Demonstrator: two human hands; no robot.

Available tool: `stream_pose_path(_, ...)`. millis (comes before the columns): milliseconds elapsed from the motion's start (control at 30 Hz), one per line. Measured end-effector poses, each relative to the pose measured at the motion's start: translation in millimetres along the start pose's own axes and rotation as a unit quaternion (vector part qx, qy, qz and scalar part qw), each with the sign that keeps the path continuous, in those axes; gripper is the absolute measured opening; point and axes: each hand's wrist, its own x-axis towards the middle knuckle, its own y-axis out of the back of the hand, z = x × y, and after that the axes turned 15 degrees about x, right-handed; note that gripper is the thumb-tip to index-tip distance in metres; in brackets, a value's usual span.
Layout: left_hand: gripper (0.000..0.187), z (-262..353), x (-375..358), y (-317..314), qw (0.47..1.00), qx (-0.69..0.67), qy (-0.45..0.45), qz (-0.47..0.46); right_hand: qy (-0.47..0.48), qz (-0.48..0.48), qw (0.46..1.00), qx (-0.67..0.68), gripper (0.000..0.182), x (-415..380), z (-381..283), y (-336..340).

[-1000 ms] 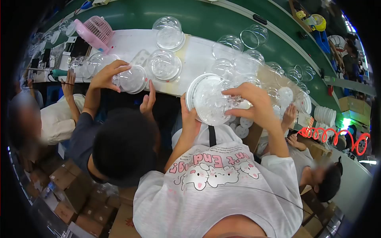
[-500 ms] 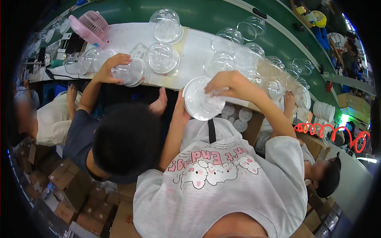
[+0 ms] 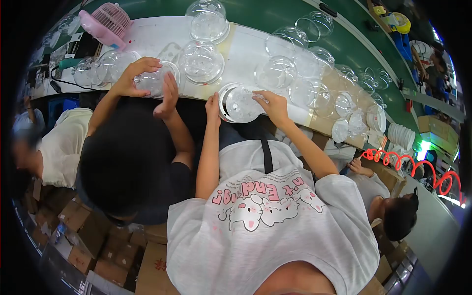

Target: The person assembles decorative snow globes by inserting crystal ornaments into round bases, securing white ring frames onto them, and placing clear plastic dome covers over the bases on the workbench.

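At the bench's front edge, my left hand (image 3: pixel 213 109) is closed on the left side of a white round base (image 3: pixel 222 104). A whitish, speckled round disc (image 3: pixel 243 104) lies over that base, shifted to the right, so a dark crescent gap shows at the left. My right hand (image 3: pixel 273 106) pinches the disc's right edge between thumb and fingers. Behind, nearest to my hands, a clear dome on a white base (image 3: pixel 200 63) stands upright.
A co-worker's hands (image 3: pixel 169 93) surround another clear dome (image 3: pixel 149 83) at left. Several clear domes (image 3: pixel 277 73) crowd the bench's right part. A pink fan (image 3: pixel 105 24) stands at the back left. A red coiled hose (image 3: pixel 418 167) hangs at right, near another person.
The white base has moved left and forward to the bench edge. My right hand has gone from over its middle to the disc's right edge. The co-worker's other hand has risen beside the dome.
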Motion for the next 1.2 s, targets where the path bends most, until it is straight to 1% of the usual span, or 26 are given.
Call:
stream_pose_path(67, 0.025, -5.1, 7.4, 0.9, 1.000, 0.011, -0.014, 0.017, -0.029, 0.015, 0.999, 0.002, 0.022, 0.1, -1.4, -3.9)
stream_pose_path(167, 0.026, -3.4, 8.1, -0.5, 0.999, 0.025, -0.003, 0.041, -0.021, 0.039, 0.999, 0.004, 0.023, 4.1, 6.5, -11.0)
stream_pose_path(267, 0.027, -6.8, 11.0, 0.3, 0.999, 0.022, -0.011, 0.039, -0.003, 0.038, 0.999, -0.007, 0.021, 8.6, 0.4, -11.9)
stream_pose_path(367, 0.028, 3.1, 3.7, -5.6, 0.999, 0.006, 0.005, 0.054, -0.006, 0.024, 1.000, -0.012, 0.021, 12.9, -3.7, -12.1)
stream_pose_path(567, 0.028, 7.8, 0.7, -8.4, 0.998, -0.022, 0.025, 0.057, 0.021, 0.020, 1.000, 0.001, 0.019, 18.2, -2.0, -21.7)
stream_pose_path(667, 0.026, -6.1, 9.6, -2.4, 0.999, -0.014, 0.013, 0.044, 0.042, 0.009, 0.999, -0.019, 0.019, 19.4, 4.3, -21.8)
stream_pose_path(767, 0.025, -10.2, 13.9, -2.2, 0.999, 0.002, 0.010, 0.052, 0.057, -0.006, 0.998, -0.038, 0.018, 19.8, 8.1, -19.5)
stream_pose_path(867, 0.024, -10.4, 12.7, -4.7, 0.998, -0.013, 0.005, 0.057, 0.066, -0.006, 0.997, -0.045, 0.018, 18.2, 9.0, -20.0)
stream_pose_path(967, 0.025, -2.2, 8.1, -10.4, 0.997, -0.017, 0.008, 0.078, 0.068, 0.016, 0.996, -0.055, 0.016, 16.7, 7.7, -25.1)
stream_pose_path(1067, 0.026, 0.6, 4.5, -13.2, 0.995, -0.019, -0.015, 0.092, 0.078, 0.025, 0.994, -0.066, 0.015, 17.1, 6.7, -30.9)
stream_pose_path(1200, 0.028, -3.5, 7.0, -10.0, 0.996, 0.007, -0.034, 0.087, 0.091, 0.026, 0.990, -0.101, 0.014, 16.5, 1.9, -30.9)
